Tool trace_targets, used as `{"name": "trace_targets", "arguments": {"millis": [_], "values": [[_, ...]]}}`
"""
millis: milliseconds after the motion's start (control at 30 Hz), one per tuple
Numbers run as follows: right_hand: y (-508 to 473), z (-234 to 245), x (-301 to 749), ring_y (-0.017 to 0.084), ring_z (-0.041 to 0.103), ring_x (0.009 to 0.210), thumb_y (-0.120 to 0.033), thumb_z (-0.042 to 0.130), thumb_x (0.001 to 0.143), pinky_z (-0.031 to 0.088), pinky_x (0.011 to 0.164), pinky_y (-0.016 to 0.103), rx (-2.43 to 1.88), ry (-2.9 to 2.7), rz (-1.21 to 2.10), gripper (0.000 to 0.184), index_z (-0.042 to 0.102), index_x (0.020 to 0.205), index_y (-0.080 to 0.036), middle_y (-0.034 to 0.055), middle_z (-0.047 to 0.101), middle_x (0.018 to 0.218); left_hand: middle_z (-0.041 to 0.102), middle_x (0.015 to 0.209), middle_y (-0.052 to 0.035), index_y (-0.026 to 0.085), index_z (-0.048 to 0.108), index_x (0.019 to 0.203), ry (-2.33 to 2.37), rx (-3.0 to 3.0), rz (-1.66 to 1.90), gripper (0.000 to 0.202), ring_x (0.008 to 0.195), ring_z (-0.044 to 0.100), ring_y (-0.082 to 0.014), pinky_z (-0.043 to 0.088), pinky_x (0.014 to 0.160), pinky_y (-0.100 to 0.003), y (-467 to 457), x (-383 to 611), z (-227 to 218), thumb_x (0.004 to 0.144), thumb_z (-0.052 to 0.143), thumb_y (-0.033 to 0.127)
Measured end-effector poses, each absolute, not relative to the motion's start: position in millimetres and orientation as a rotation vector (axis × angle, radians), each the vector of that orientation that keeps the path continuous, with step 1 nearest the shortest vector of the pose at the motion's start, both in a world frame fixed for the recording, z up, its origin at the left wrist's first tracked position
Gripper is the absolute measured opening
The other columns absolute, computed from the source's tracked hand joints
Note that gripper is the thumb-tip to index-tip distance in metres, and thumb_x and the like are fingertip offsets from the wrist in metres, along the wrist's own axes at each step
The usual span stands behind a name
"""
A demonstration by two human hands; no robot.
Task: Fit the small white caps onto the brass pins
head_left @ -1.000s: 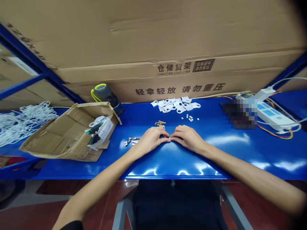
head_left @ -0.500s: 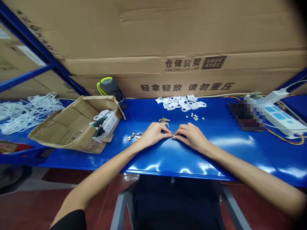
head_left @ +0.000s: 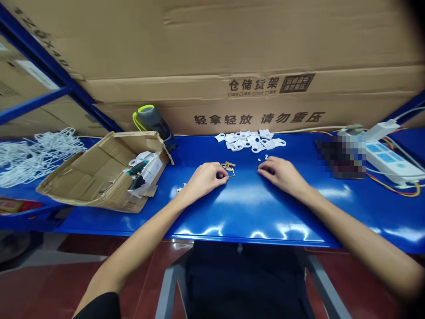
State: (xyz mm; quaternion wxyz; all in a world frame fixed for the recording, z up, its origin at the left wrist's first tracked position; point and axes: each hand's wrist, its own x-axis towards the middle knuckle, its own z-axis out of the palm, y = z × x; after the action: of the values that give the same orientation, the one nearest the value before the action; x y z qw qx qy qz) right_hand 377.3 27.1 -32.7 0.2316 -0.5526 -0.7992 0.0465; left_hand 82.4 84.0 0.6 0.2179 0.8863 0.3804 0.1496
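My left hand [head_left: 209, 177] is low over the blue tabletop, thumb and forefinger pinched together; whatever is between them is too small to make out. Just beyond its fingertips lies a small pile of brass-coloured pins [head_left: 229, 165]. Several small metal parts [head_left: 181, 188] are partly hidden behind my left wrist. To the right, my right hand [head_left: 280, 173] has its fingers drawn together and curled downward, and I cannot see what they hold. Small white pieces [head_left: 266, 157] lie by its fingertips, others being covered by the hand.
White flat tabs with holes [head_left: 255, 141] are heaped at the back. An open cardboard box [head_left: 83, 181] with tools stands left, a dark bottle [head_left: 154, 126] behind it, white cords [head_left: 36, 153] further left. A power strip [head_left: 392, 161] and cables lie right.
My hands, which met fingertip to fingertip at a tiny white piece, have separated. The left went slightly left toward the pins; the right moved right and back to the small white pieces.
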Motion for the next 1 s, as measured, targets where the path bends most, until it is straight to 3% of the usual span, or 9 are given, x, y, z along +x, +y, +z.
{"name": "trace_targets", "arguments": {"millis": [167, 400, 600, 800, 1000], "values": [[31, -32, 389, 0.033, 0.066, 0.098, -0.027, 0.050, 0.103, 0.053, 0.086, 0.045, -1.633, -2.086, -0.120, 0.032, 0.074, 0.120, -0.016, 0.0150, 0.070, 0.101, 0.076, 0.099, -0.0046, 0.024, 0.085, 0.106, 1.150, 2.522, 0.458, 0.020, 0.088, 0.069, -0.0205, 0.048, 0.077, -0.029, 91, 80, -1, 0.096, 0.069, 0.030], [13, -29, 338, 0.026, 0.064, 0.098, -0.035, 0.046, 0.109, 0.051, 0.088, 0.042, -1.236, -2.409, 0.054, 0.036, 0.069, 0.135, -0.027, 0.0109, 0.068, 0.114, 0.078, 0.106, -0.0066, 0.021, 0.084, 0.104, 1.191, 2.498, 0.595, 0.025, 0.094, 0.070, -0.0211, 0.050, 0.087, -0.031, 95, 50, 18, 0.100, 0.064, 0.037], [12, -32, 330, 0.025, 0.063, 0.096, -0.033, 0.045, 0.110, 0.048, 0.085, 0.040, -1.206, -2.474, 0.062, 0.036, 0.068, 0.136, -0.024, 0.0121, 0.068, 0.117, 0.079, 0.106, -0.0048, 0.025, 0.084, 0.102, 1.290, 2.440, 0.324, 0.033, 0.096, 0.071, -0.0229, 0.050, 0.086, -0.031, 71, -24, 31, 0.099, 0.064, 0.051], [12, -33, 332, 0.025, 0.064, 0.099, -0.032, 0.041, 0.111, 0.047, 0.085, 0.039, -1.227, -2.487, 0.036, 0.036, 0.067, 0.135, -0.023, 0.0119, 0.068, 0.115, 0.079, 0.109, -0.0036, 0.028, 0.084, 0.099, 1.366, 2.482, 0.170, 0.033, 0.102, 0.072, -0.0242, 0.049, 0.085, -0.030, 48, -29, 25, 0.103, 0.059, 0.050], [9, -28, 331, 0.025, 0.064, 0.101, -0.036, 0.045, 0.110, 0.049, 0.088, 0.040, -1.150, -2.457, 0.114, 0.035, 0.069, 0.133, -0.024, 0.0110, 0.070, 0.114, 0.077, 0.109, -0.0022, 0.028, 0.082, 0.107, 1.106, 2.568, 0.244, 0.028, 0.107, 0.070, -0.0214, 0.048, 0.086, -0.028, 42, 23, 11, 0.106, 0.057, 0.041]]}}
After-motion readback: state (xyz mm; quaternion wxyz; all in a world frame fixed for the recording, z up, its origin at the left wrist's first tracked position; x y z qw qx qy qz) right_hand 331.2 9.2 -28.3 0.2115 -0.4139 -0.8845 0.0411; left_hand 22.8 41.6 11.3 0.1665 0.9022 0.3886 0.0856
